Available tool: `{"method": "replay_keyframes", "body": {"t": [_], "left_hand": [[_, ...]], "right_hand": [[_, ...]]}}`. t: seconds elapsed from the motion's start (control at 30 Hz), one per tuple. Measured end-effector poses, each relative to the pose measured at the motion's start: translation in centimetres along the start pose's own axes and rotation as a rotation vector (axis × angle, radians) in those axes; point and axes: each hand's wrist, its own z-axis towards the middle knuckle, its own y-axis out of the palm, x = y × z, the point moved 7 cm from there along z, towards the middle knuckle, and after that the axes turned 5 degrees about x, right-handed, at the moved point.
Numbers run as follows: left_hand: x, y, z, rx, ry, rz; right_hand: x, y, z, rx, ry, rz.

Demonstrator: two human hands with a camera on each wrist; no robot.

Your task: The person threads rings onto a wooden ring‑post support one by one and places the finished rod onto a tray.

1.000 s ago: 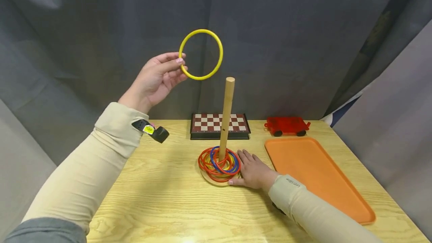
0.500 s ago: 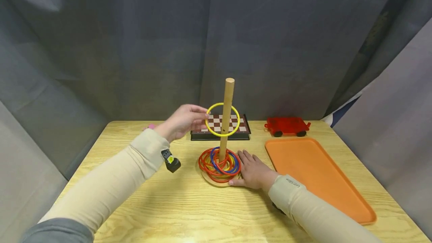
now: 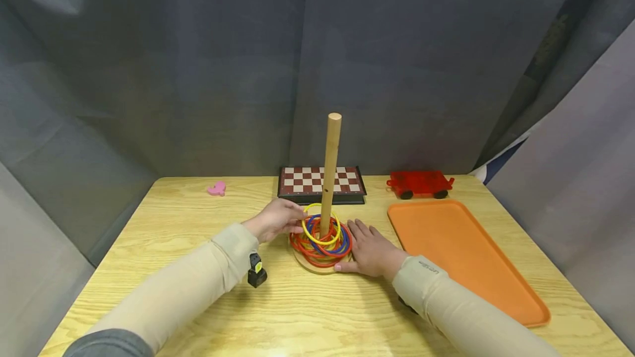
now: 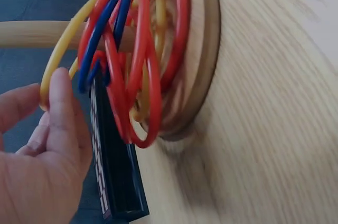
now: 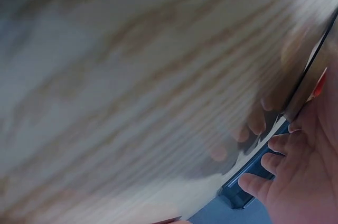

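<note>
A wooden post (image 3: 329,164) stands upright on a round wooden base (image 4: 203,65). Several red, blue and yellow rings (image 4: 153,92) lie heaped around its foot. My left hand (image 3: 275,220), left of the post, pinches the rim of a yellow ring (image 4: 59,47) between thumb and fingers. That ring encircles the post low down, tilted, just over the heap. On the other side, my right hand (image 3: 372,252) rests with fingers extended against the base's right edge. In the right wrist view its palm and fingertips show at the lower right.
Behind the post lies a checkered chessboard box (image 3: 302,180). A red toy wagon (image 3: 420,183) is at the back right, with an orange tray (image 3: 461,258) before it. A small pink toy (image 3: 216,188) sits back left. Grey curtains (image 3: 223,70) hang behind the table.
My left hand has brought the yellow ring from above and left of the post down around it to the heap. The right hand has stayed at the base.
</note>
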Motion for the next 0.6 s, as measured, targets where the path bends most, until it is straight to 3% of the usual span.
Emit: {"method": "replay_keyframes", "body": {"t": [0.17,0.3,0.47,0.6], "left_hand": [[-0.8,-0.1,0.3,0.005,-0.024,0.040],[-0.7,-0.1,0.0,0.038,0.023,0.165],[1.6,0.9,-1.2,0.079,0.207,0.456],[4.7,2.3,-2.3,0.103,0.389,0.570]], "right_hand": [[0.2,0.3,0.1,-0.005,0.007,-0.009],[0.3,0.5,0.3,0.006,0.007,0.008],[1.0,0.3,-0.3,0.044,0.009,0.095],[2.0,-0.9,-1.3,0.069,0.002,0.122]]}}
